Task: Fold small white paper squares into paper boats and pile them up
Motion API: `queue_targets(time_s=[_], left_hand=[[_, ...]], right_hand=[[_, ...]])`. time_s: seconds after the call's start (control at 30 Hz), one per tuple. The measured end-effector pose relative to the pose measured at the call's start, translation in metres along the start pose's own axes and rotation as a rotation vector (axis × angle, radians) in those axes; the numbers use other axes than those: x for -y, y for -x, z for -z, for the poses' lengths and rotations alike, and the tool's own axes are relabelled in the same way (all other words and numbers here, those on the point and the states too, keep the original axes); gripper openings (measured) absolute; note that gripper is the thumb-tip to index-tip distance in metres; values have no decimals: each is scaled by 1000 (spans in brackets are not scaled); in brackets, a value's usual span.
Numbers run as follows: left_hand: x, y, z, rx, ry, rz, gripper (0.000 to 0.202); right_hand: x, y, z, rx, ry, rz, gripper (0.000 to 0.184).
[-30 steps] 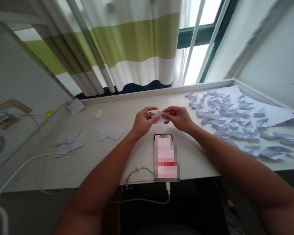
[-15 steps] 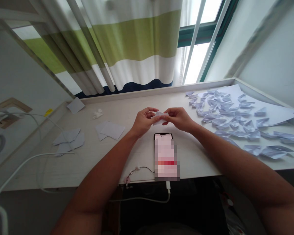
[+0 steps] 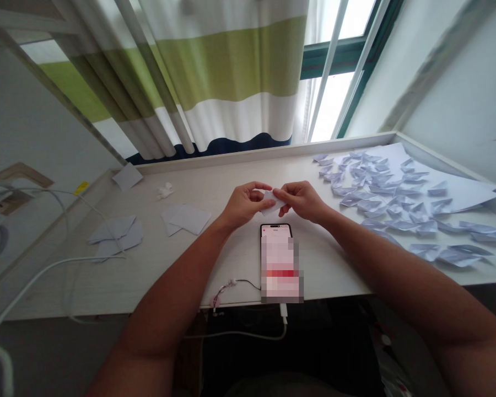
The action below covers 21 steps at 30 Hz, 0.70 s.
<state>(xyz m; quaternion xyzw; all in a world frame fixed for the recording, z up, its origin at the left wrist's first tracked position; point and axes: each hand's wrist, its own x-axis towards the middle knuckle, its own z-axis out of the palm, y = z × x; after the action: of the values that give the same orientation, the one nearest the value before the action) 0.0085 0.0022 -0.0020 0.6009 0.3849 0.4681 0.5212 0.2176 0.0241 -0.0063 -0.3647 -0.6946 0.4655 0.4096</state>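
My left hand (image 3: 246, 205) and my right hand (image 3: 301, 201) meet above the middle of the white desk (image 3: 231, 193). Between their fingertips they pinch a small folded piece of white paper (image 3: 269, 202). Below the hands lies a smartphone (image 3: 278, 263) with a blurred screen, near the desk's front edge. Neither hand touches it. To the right, several folded paper boats (image 3: 370, 190) are spread over the desk and a large white paper sheet (image 3: 458, 190).
Loose paper squares (image 3: 186, 219) and cut paper pieces (image 3: 116, 237) lie left of my arms, with a crumpled white tissue (image 3: 164, 191) behind them. A white cable (image 3: 45, 278) crosses the desk's left side. A raised lip (image 3: 248, 155) runs along the back, below a striped curtain (image 3: 231, 71).
The folded paper has turned slightly between my fingertips, and my hands have shifted a little closer around it. The view has tilted slightly; the desk items have not moved.
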Motion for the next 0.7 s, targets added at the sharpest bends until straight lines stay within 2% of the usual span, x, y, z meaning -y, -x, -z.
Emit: queue_targets(time_s=[0.2, 0.37, 0.47, 0.53, 0.6, 0.7], left_hand=[[6, -2, 1, -75, 74, 29, 49], [7, -5, 2, -187, -1, -14, 35], [2, -5, 4, -236, 90, 86, 31], [-1, -4, 6, -219, 200, 186, 35], [-3, -3, 7, -149, 251, 243, 44], [0, -2, 4, -78, 246, 214, 56]], right_hand=[[-1, -1, -2, 27, -45, 6, 68], [-3, -1, 3, -9, -43, -7, 62], [-4, -2, 5, -48, -148, -8, 59], [-3, -3, 6, -42, -229, 8, 56], [-2, -3, 6, -11, -270, 14, 52], [-3, -3, 5, 16, -266, 27, 48]])
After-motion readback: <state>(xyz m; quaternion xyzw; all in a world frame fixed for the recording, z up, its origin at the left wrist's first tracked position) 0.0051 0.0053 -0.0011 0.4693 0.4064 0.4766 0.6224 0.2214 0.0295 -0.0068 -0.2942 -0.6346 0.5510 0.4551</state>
